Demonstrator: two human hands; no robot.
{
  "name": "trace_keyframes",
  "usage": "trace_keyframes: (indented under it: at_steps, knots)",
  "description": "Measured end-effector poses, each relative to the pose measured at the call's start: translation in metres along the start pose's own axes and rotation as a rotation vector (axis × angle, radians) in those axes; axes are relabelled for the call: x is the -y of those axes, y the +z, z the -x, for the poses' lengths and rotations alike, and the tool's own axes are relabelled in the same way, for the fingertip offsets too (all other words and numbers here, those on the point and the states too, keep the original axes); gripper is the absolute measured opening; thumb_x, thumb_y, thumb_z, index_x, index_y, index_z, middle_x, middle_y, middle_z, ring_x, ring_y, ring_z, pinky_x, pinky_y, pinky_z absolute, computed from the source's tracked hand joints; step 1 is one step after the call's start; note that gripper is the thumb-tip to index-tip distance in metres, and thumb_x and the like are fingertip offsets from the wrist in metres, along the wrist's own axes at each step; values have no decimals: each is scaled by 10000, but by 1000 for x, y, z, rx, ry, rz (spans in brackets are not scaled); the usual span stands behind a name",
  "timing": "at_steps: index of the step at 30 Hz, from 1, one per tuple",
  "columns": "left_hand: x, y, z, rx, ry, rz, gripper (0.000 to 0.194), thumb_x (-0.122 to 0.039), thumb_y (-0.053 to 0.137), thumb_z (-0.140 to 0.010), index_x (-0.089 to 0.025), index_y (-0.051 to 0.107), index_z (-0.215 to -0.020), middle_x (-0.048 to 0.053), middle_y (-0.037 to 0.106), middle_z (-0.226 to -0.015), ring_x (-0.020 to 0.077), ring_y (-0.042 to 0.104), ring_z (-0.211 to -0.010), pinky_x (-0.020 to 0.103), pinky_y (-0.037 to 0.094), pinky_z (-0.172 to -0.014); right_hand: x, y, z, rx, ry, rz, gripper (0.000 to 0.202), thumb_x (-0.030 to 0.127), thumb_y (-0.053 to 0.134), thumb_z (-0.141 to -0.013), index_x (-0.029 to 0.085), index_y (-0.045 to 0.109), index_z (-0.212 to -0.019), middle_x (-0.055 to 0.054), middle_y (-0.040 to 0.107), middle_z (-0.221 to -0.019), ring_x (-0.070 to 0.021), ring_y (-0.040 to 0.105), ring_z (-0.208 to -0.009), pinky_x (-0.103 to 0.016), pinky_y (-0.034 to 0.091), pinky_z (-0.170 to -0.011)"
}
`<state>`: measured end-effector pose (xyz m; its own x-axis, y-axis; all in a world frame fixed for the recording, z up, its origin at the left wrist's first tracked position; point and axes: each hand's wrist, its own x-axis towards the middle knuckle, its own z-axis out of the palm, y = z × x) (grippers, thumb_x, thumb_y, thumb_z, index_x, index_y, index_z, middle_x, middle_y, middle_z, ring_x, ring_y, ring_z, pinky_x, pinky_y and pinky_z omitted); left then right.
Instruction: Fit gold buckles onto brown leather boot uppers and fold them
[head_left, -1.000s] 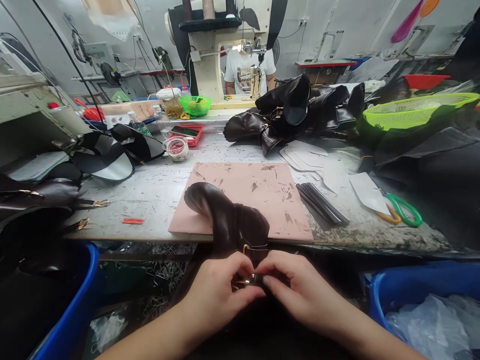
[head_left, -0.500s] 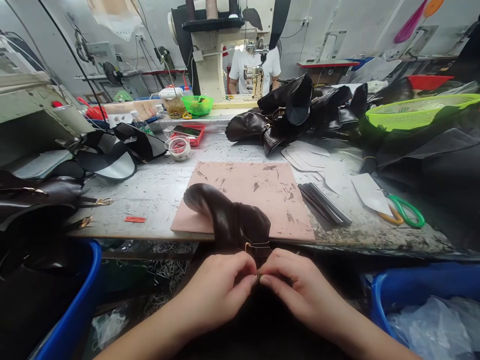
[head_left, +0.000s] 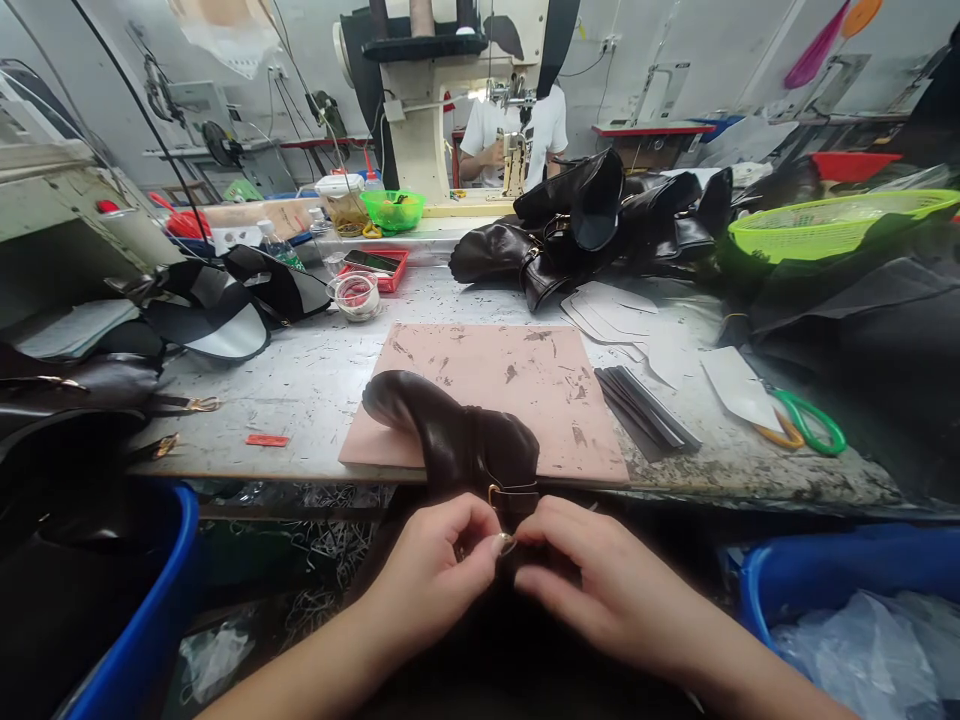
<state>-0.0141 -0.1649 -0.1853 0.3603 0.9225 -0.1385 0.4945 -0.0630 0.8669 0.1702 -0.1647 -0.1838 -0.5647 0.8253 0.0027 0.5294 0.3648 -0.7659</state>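
A dark brown leather boot upper [head_left: 442, 425] lies over the front edge of the pink board, its lower part hanging towards my lap. A strap with a gold-coloured buckle [head_left: 493, 496] crosses it just beyond my hands. My left hand [head_left: 442, 555] is closed, thumb and forefinger pinching a small shiny metal buckle [head_left: 507, 543]. Close on its right, my right hand [head_left: 581, 565] has its thumb apart from its curled forefinger, whose tip is beside that buckle. Nothing shows between the right fingers. Whatever the buckle is fastened to is hidden in the dark.
The pink board [head_left: 487, 350] lies on the worn table. To its right are dark strips [head_left: 645, 412] and green-handled scissors [head_left: 814, 420]. More boot uppers [head_left: 570, 230] are heaped behind. Blue bins [head_left: 757, 590] flank my lap. Beyond a sewing machine [head_left: 427, 130] sits a person.
My fingertips have parted: the right thumb has come away from the forefinger. The small metal buckle now shows at my left fingertips. The boot upper has hardly moved.
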Motion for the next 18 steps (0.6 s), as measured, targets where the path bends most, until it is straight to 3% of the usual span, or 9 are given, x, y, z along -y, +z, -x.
trace_keyframes:
  at_steps: [3, 9, 14, 18]
  knots:
    - [3, 4, 0, 2, -13, 37, 146, -275, 423, -843, -184, 459, -735, -33, 502, -650, 98, 464, -575, 202, 375, -528, -3, 8, 0, -36, -33, 138, 249, 194, 687, -653, 181, 557, -865, -28, 582, -838, -160, 553, -708, -254, 444, -598]
    - [11, 12, -2, -21, -27, 55, 181, -345, 319, -898, -204, 377, -801, -60, 465, -582, 88, 450, -463, 205, 361, -472, -12, 25, -2, -280, -185, 274, 68, 125, 518, -695, 166, 559, -731, -20, 551, -652, -131, 508, -564, -231, 399, -508]
    - [14, 11, -6, 24, -89, 235, 237, -412, 312, -895, -199, 378, -816, -64, 427, -566, 80, 410, -448, 190, 337, -429, -11, 22, -2, -245, -195, 336, 43, 184, 560, -714, 164, 555, -752, -33, 563, -681, -146, 527, -580, -238, 403, -505]
    - [13, 2, -8, 174, -87, 457, 168, -332, 486, -824, -192, 407, -873, -36, 434, -705, 89, 445, -610, 191, 396, -520, -13, 22, -3, -245, -189, 345, 40, 143, 529, -720, 174, 538, -745, -22, 556, -669, -137, 520, -555, -233, 391, -499]
